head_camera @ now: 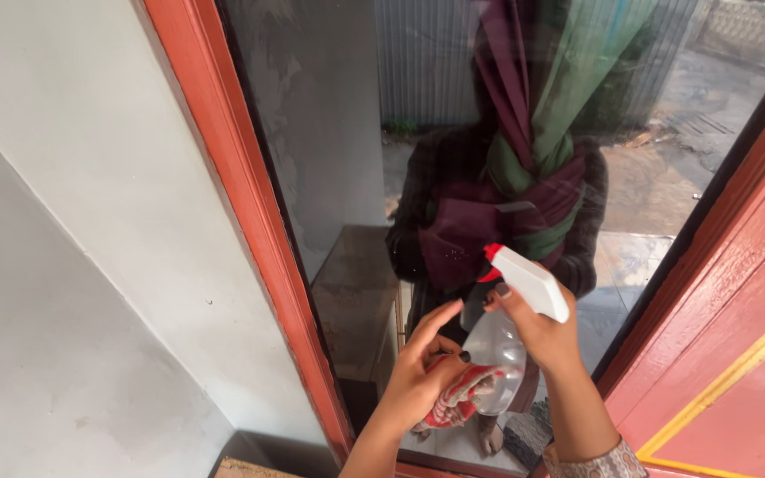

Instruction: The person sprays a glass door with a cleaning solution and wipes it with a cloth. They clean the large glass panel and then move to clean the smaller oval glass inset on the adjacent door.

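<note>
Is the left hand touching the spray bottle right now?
Touching. In the head view the left hand, holding a red patterned cloth, has fingertips resting against the clear spray bottle that the right hand grips.

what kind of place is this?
Likely a house window seen from outside: red-painted window frame, plastered wall, and glass pane reflecting a paved yard. The right hand holds a spray bottle.

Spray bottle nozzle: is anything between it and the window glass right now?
Nothing visible. The right hand holds the spray bottle with its red nozzle tip facing the glass pane; the left hand, gripping a red cloth, sits lower.
</note>
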